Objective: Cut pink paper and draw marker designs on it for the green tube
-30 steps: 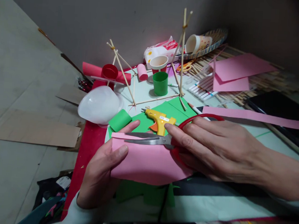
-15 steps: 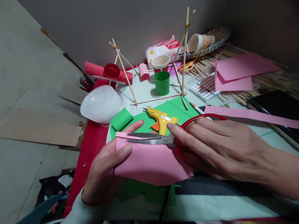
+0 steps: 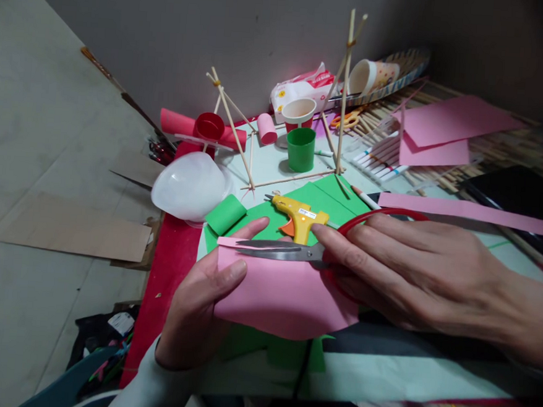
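A sheet of pink paper [image 3: 283, 297] is pinched at its left edge by my left hand [image 3: 209, 292], thumb on top. My right hand [image 3: 415, 269] grips red-handled scissors [image 3: 291, 252], whose blades point left and lie along the sheet's upper edge. A narrow pink strip shows beyond the blades, at the left end. Just past the scissors a yellow hot glue gun [image 3: 301, 217] rests on green paper [image 3: 341, 193]. Beside my left fingertips lies a rolled green paper tube [image 3: 225, 214].
Behind stand a stick frame [image 3: 236, 123], a green paper cup [image 3: 300, 150] and a red-and-white cup [image 3: 299, 111]. To the left are a white plastic bowl [image 3: 189, 185] and red paper rolls [image 3: 177, 122]. Markers [image 3: 381, 155], pink sheets [image 3: 463, 121] and loose sticks fill the right.
The whole view has shifted slightly, so things appear a little farther right. The scissor blades have closed somewhat at the paper's upper edge. Both hands keep their holds.
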The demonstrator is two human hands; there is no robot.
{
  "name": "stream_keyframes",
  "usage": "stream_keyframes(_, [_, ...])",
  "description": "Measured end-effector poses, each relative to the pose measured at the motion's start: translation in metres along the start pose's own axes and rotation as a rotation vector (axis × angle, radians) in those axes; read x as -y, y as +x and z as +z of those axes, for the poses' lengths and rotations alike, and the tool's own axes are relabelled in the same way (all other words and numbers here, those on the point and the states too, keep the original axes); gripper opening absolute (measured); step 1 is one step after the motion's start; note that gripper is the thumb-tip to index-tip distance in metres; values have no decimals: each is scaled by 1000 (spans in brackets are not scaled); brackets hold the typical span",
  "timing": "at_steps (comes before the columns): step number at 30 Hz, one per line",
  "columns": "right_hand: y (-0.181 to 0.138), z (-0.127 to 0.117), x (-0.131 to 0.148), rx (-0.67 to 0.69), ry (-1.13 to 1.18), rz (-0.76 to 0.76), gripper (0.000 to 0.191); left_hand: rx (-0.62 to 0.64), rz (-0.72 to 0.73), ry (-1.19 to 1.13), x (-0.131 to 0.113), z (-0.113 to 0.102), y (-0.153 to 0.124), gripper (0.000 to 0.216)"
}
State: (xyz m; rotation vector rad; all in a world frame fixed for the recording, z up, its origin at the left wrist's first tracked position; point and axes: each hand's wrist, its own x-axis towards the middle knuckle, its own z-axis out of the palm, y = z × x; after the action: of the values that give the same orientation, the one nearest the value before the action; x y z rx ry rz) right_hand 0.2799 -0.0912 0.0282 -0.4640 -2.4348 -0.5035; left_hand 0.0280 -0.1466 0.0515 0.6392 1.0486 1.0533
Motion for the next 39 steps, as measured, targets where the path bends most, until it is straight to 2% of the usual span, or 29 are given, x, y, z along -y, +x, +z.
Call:
stream_keyframes(7, [-1, -5, 1, 91, -58, -19, 48, 76, -11, -27, 0, -2, -1, 59])
stream_keyframes(16, [2, -5, 1, 46, -64, -40, 43, 62, -12, -11, 1, -4, -2, 61])
stream_keyframes(25, [9, -7, -1, 49, -79, -48, 36, 76, -16, -12, -1, 0, -3, 56])
stream_keyframes(39, [13, -10, 1, 85, -109, -57, 37, 82, 26, -32, -1, -1, -3, 52])
